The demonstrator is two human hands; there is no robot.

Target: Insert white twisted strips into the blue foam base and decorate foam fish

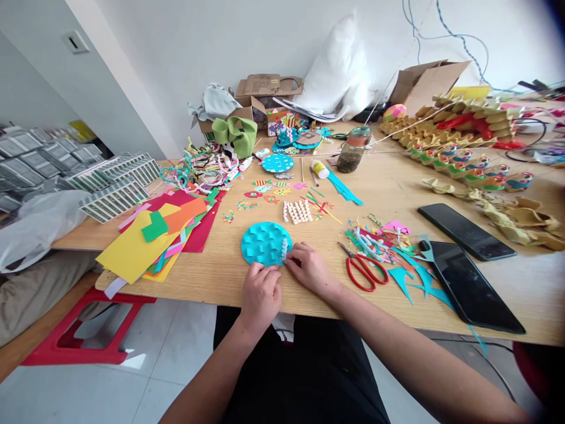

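Observation:
A round turquoise paper disc with raised curled flaps lies on the table before me. Along its right side runs a short row of small whitish beads. My left hand grips the disc's near edge, fingers bent and close together. At the lower right rim, my right hand is closed in a pinch beside the beads; what lies between its fingertips is hidden. Behind the disc, several small white pieces stand in rows. Paper fish and tiny coloured dots lie beyond.
Red-handled scissors, paper scraps and two dark phones lie to the right. Coloured paper sheets are piled left. A glue bottle, a glass jar and egg-carton pieces sit farther back.

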